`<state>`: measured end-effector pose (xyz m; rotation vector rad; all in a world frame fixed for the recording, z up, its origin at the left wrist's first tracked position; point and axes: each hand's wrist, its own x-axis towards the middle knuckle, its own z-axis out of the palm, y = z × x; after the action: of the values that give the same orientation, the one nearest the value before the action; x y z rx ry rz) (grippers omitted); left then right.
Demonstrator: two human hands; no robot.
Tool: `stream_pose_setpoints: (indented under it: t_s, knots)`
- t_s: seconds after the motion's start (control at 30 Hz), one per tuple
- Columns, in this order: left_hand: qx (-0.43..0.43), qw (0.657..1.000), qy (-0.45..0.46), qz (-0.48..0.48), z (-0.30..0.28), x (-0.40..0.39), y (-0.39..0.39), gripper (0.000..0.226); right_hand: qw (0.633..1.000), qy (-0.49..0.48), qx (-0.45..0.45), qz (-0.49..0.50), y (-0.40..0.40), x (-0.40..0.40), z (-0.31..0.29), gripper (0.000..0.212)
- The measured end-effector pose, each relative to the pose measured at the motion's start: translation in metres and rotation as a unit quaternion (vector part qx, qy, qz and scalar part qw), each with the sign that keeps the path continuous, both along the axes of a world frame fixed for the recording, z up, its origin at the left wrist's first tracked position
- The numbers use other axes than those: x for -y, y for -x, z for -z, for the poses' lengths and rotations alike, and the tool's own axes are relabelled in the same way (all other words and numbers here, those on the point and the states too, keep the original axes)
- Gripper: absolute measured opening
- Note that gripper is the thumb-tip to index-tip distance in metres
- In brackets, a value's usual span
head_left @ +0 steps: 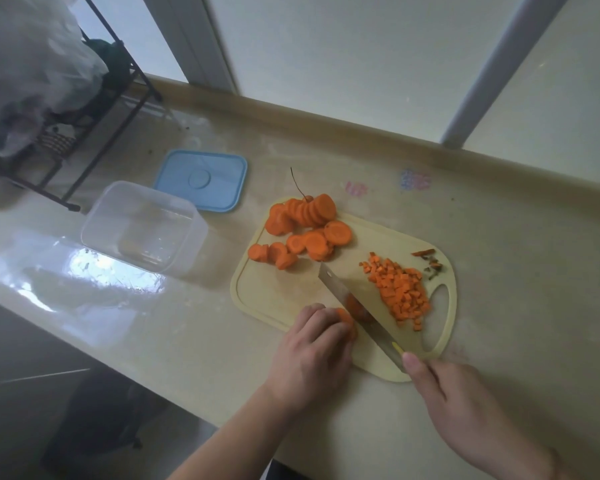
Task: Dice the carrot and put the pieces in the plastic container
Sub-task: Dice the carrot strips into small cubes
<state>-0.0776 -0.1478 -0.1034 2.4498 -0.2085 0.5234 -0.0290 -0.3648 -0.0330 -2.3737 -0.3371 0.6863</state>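
Diagonally, knife (352,304) tip toward carrot rounds (303,230).

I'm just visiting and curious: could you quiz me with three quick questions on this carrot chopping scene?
1. True or false: the plastic container already holds diced carrot.
2. Which hand holds the knife? A left, B right.
3. What lies behind the container, on the counter?

Key: 1 false, it looks empty. 2 B, the right hand; the left hand steadies a carrot piece on the cutting board. 3 the blue lid.
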Motion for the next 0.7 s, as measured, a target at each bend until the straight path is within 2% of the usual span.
stream_pose_setpoints:
  t_s: [0.17,0.3,0.4,0.57,0.7]
  knots:
    - [0.000,1.000,0.000,-0.010,0.000,0.002,-0.001,0.012,1.000,-0.004,0.009,0.002,0.004,0.000,-0.006,0.075]
    - [0.001,1.000,0.000,-0.008,0.000,0.002,-0.001,0.016,1.000,0.011,0.016,-0.010,0.011,0.003,-0.003,0.083]
    - [0.003,1.000,-0.004,-0.001,-0.001,0.002,-0.001,0.018,0.999,0.019,0.024,-0.014,0.015,0.011,0.000,0.079]
    - [0.007,1.000,-0.003,0.004,0.000,0.000,-0.001,0.021,0.998,0.063,0.025,-0.003,0.024,0.017,0.001,0.096]
    - [0.005,1.000,-0.002,0.003,0.000,0.001,-0.002,0.019,0.996,0.078,0.037,-0.014,0.021,0.004,-0.001,0.085]
